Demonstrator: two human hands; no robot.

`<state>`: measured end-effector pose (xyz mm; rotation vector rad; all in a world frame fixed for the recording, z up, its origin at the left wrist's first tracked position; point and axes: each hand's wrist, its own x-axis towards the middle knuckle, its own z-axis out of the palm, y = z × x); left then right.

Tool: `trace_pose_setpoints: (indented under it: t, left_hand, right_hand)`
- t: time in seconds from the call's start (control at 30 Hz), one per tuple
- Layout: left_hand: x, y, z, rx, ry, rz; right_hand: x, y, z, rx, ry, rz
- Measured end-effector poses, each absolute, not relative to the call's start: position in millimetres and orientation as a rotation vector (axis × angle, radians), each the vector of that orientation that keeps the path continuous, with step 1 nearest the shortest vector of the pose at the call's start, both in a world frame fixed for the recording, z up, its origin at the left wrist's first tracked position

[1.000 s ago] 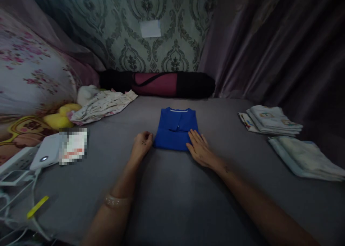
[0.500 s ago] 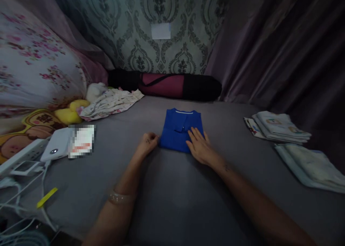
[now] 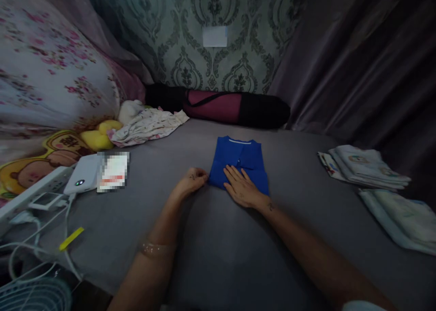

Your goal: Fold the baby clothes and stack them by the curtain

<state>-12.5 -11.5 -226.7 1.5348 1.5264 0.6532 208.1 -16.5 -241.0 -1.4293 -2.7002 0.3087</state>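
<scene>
A folded blue shirt lies on the grey bed sheet in front of me, its white-trimmed neckline facing away. My left hand is closed in a pinch at the shirt's near left corner; the fingertips meet the cloth edge there. Flat across the near half of the shirt rests my right hand, fingers stretched out and spread a little. A clear bangle circles my left forearm.
Folded light cloths and another folded cloth lie at the right. A black and maroon long bag runs along the wall. To the left are a power strip, white power bank, cables, plush toys and a crumpled printed cloth.
My right hand has slid left over the shirt, from its right edge to the middle of the near part. The left hand stays at the left corner. The view has shifted slightly.
</scene>
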Motion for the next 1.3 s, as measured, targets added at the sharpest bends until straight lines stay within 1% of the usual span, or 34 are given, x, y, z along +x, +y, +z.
trace_pose_setpoints:
  t: [0.2,0.43,0.57,0.8,1.0,1.13,1.3]
  left_hand:
    - [-9,-12,-228,1.405,1.432,0.687]
    - [-5,-16,-220,1.210,1.306,0.607]
    - [-6,-15,-227,1.167,1.357,0.566]
    - [-5,-17,-222,1.170,1.219,0.653]
    - [-4,-16,-228,1.224,1.289,0.493]
    - [-2,-16,-228,1.244,1.239,0.544]
    - [-3,-16,-226,1.241,1.384,0.523]
  right_hand:
    - [206,-13,-233,-1.465,-2.723,0.413]
    - [204,-16,-236,-1.467,-2.702,0.376]
    - [205,-16,-239,-1.459,-2.697,0.387]
    - [206,-16,-240,-1.463,-2.690,0.363]
    - [204,-16,-240,-1.499,-2.697,0.377]
    - [204,-17,-239,-1.497,-2.699,0.387]
    - [204,-17,-237,-1.508,-2.699,0.408]
